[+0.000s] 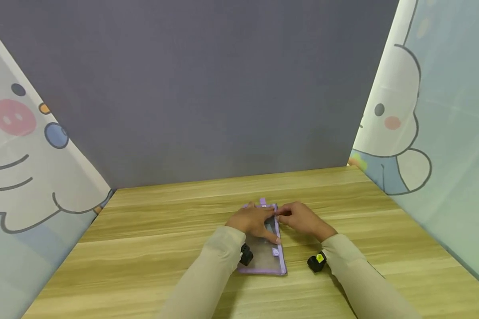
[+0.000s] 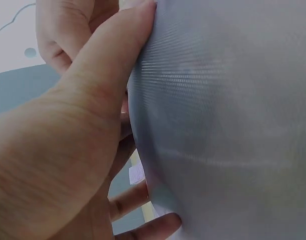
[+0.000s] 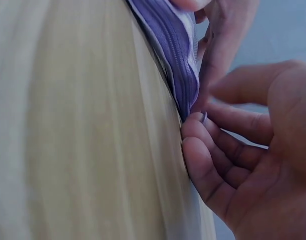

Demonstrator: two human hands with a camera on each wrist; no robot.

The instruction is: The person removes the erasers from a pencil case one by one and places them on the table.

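A flat mesh zipper pouch [image 1: 263,261] with purple edging lies on the table. My left hand [image 1: 253,221] rests on its upper part, fingers spread, with the thumb near the zipper edge. In the left wrist view the grey mesh fills the right side beside the left hand [image 2: 68,135]. My right hand [image 1: 301,218] is at the pouch's upper right corner, its fingers bent. Up close, the right hand [image 3: 262,150] has its fingertips at the end of the purple zipper [image 3: 175,55], on a small purple zipper pull [image 3: 204,118]; its contact is partly hidden.
The wood-grain table [image 1: 163,221] extends around the pouch. A dark grey panel [image 1: 231,88] stands behind it, with cartoon-printed curtains [image 1: 451,115] at both sides. A purple tab [image 1: 262,201] sticks out from the pouch's far edge, and a purple snap tab [image 1: 276,252] sits near its zipper side.
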